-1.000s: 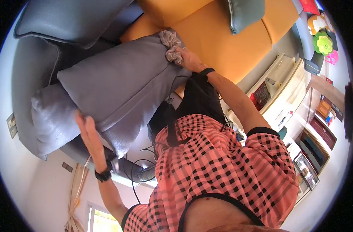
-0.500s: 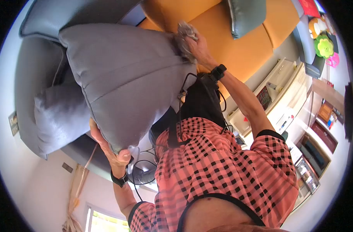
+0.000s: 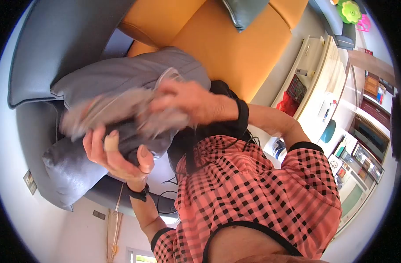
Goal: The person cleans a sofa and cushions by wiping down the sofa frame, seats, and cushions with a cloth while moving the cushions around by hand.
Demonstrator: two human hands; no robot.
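A crumpled grey-beige cloth (image 3: 108,109), smeared by motion, is gripped in my right hand (image 3: 187,103), over a grey cushion (image 3: 121,72). Just below the cloth, my left hand (image 3: 117,153) has its palm turned up and its fingers curved and apart, close to the cushion's lower part. Whether its fingertips touch the cloth is unclear. A second grey cushion (image 3: 73,171) lies to the left, partly under the first, against the dark grey sofa (image 3: 29,131).
An orange seat (image 3: 231,48) stretches across the top, with a dark green-grey cushion (image 3: 246,13) on it. On the right is a pale cabinet (image 3: 316,83) with a red bag (image 3: 288,104). Black cables (image 3: 167,197) hang near the sofa's lower edge.
The upper cushion, earlier lifted and tilted by both hands, now lies lower. My right hand has swung left with the cloth, and my left hand has come off the cushion's corner.
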